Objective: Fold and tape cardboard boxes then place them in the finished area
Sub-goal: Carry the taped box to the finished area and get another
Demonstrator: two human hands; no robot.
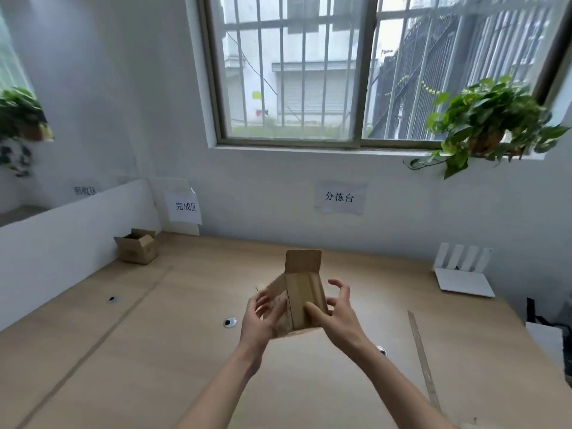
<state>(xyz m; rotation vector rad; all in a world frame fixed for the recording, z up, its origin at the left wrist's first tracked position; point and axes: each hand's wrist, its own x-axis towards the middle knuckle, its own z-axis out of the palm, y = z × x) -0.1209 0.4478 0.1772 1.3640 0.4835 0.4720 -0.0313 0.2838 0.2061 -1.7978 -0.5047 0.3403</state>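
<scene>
Small cardboard box held above the wooden table, one flap upright. Left hand curled around left side; right hand thumb pressed on front, fingers loosely arched behind. Second box parked far left, beneath wall sign.

Daylight enters a wide barred window set in a white plastered wall, above a pale wooden bench; a leafy green potted plant sits on the sill.
</scene>
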